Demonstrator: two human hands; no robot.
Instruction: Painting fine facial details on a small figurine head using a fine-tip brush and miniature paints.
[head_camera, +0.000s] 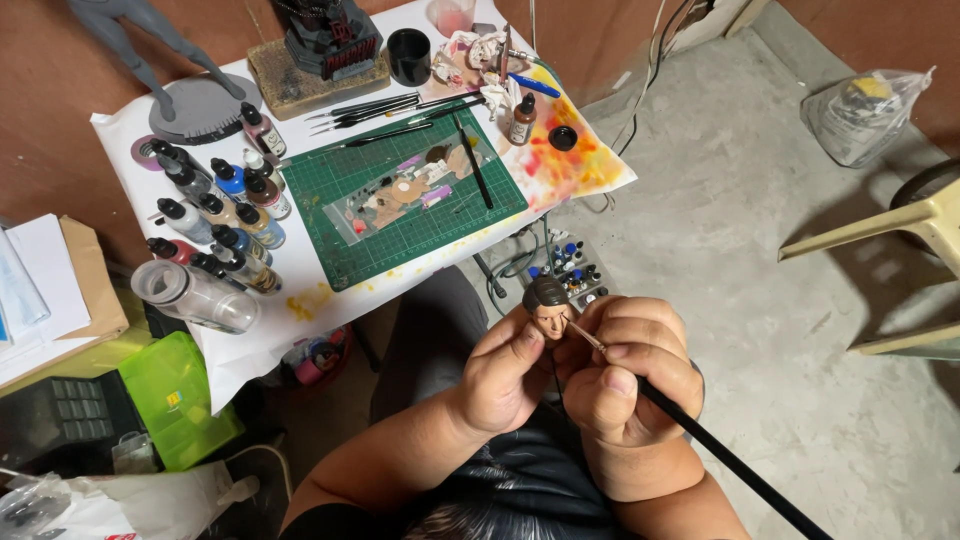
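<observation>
My left hand (503, 375) holds a small painted figure head (547, 303) with dark hair, pinching it from below. My right hand (630, 372) grips a thin black-handled paintbrush (720, 452), its tip resting against the side of the figure head. Both hands are raised close together above my lap, in front of the table's near edge. The brush handle runs down to the lower right.
A paper-covered table holds a green cutting mat (405, 195) with a paint palette, several dropper paint bottles (215, 215), spare brushes (385, 108), a black cup (408, 55), and a grey figure on a round base (200, 105). A green plastic box (178, 400) sits left. A pale chair (900, 230) stands right.
</observation>
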